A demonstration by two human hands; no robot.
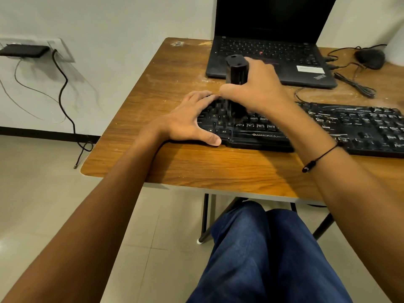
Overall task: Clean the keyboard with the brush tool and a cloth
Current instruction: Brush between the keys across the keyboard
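On the wooden tabletop (pixel 175 167), a black Zebronics keyboard (pixel 328 127) lies near the front edge, with an open ThinkPad laptop (pixel 271 51) just behind it. The right hand (pixel 258 86) has its fingers wrapped closed around the black brush tool (pixel 237 71), held upright with its lower end down among the keys at the keyboard's left end. The left hand (pixel 188 121) lies flat with its fingers spread and holding nothing, pressing on that same left end, thumb at the front rim, apparently to steady it. Judging from this, the brushing step is under way at the left-hand keys; whether the rest of the keys have been brushed cannot be told, though pale streaks on the right-hand keys may be dust or glare. No cloth is in view, so the wiping looks still to come. To the right, the keyboard runs out of frame; a mouse (pixel 370 57) and loose cables (pixel 354 84) lie behind it, near enough to snag a long stroke. The tabletop left of the keyboard is bare up to its edge.
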